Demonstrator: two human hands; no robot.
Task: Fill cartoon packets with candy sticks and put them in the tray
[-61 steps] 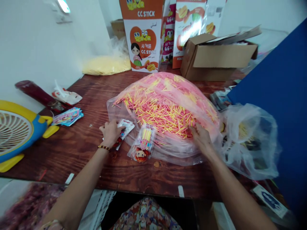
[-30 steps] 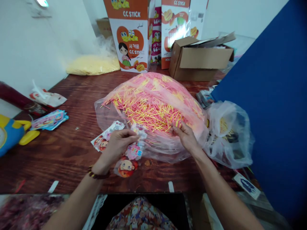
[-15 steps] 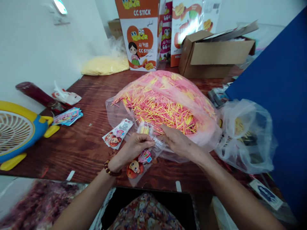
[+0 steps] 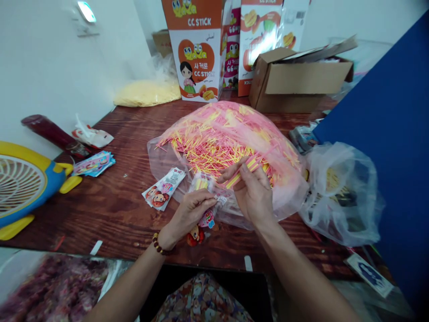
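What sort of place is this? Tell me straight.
Probably a small sweets-packing workroom: a big bag of pink and yellow sticks, CC STICK cartons behind it, the left hand holding a printed packet, the right hand a few sticks.

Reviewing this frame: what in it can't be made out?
Head view only.
The pouch in the left hand: mostly covered by the fingers, print unreadable.
The sticks pinched in the right hand: too small to count.
The cardboard box: contents hidden by its flaps.
The yellow fan: cut off by the left edge.
The crumpled clear bag: contents blurred behind the film.
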